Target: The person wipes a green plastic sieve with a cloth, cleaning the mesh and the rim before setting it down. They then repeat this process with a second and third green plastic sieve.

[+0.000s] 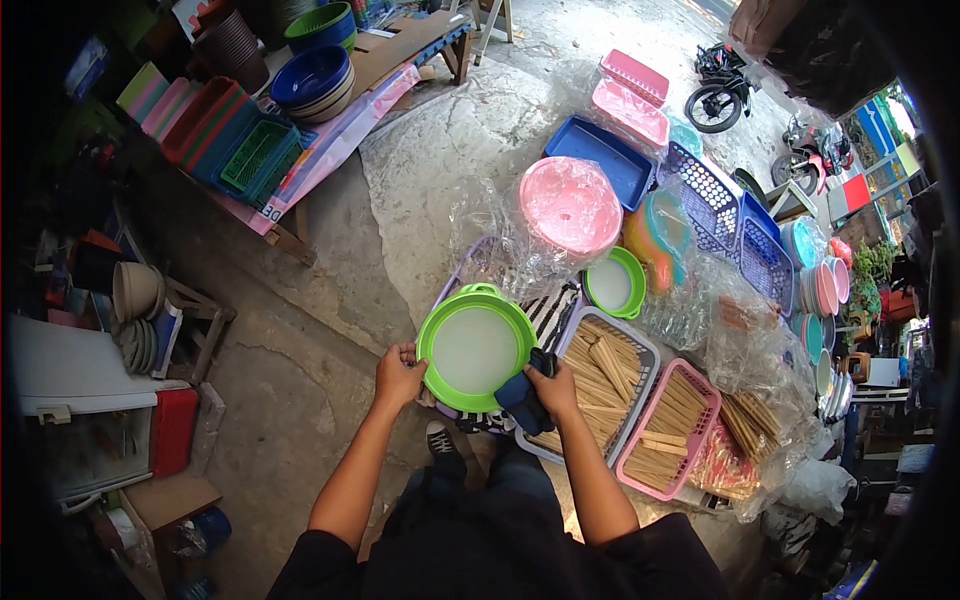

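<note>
Your left hand [398, 375] grips the left rim of a round green plastic lid with a white middle [476, 346]. The fingers curl tight around the edge. Your right hand [553, 388] is at the lid's lower right rim, and its fingers are closed around a dark blue cloth [523, 397] that presses against the lid. The lid sits tilted up in front of you, over a pale purple plastic basket [462, 268] and a black and white striped cloth [553, 312].

Almost no writing can be read. Only two red letters that look like "DE" show on a white sheet [271, 213] on the low wooden bench on the left. The rest is too small to tell.

Just right of your right hand is a grey plastic basket full of wooden sticks [603, 372]. A pink plastic basket of wooden sticks [671, 426] touches its right side. A smaller green lid [614, 283] lies just past the grey basket. A big pink round lid under clear plastic wrap [570, 203] is farther away. The right side is crowded, with things edge to edge. The bare grey concrete ground [300, 330] on your left gives open room to move. Your black shoe [442, 440] stands below the lid.
</note>
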{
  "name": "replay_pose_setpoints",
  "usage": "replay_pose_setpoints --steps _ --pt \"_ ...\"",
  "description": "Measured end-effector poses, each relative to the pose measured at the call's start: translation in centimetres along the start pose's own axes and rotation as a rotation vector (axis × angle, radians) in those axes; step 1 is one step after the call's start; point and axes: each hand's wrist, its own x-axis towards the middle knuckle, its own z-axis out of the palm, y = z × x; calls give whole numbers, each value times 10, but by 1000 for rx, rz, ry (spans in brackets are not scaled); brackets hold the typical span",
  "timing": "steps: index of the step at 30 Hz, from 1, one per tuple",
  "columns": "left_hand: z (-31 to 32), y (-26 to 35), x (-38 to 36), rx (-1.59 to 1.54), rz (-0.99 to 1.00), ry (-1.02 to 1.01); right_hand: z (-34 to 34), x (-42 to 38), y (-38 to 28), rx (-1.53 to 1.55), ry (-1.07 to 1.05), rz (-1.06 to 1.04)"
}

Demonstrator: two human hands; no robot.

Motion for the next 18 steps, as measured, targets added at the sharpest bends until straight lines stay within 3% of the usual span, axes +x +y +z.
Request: replay_pose_setpoints --steps 18 --pt "6 -12 -1 -33 90 23 -8 -41 -32 28 -40 -154"
